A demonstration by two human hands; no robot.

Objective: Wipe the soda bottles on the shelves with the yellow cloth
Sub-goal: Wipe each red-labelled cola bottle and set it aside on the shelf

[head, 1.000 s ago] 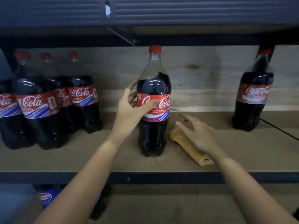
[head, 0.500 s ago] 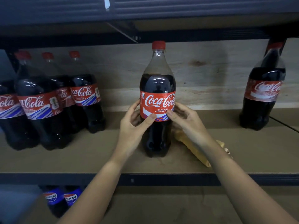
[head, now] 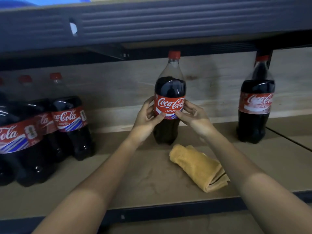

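dim, soft blur, edges distorted

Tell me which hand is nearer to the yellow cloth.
Right. The right hand holds the middle bottle just above the yellow cloth, though not touching it. The left hand holds the bottle's other side, farther away.

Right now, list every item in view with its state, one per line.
Middle bottle: upright, capped, gripped at the label by both hands.
Left hand: gripping the bottle.
Right hand: gripping the bottle.
Yellow cloth: folded, lying on the shelf, untouched.
Right bottle: upright, capped.
Left bottles: upright, capped, grouped.
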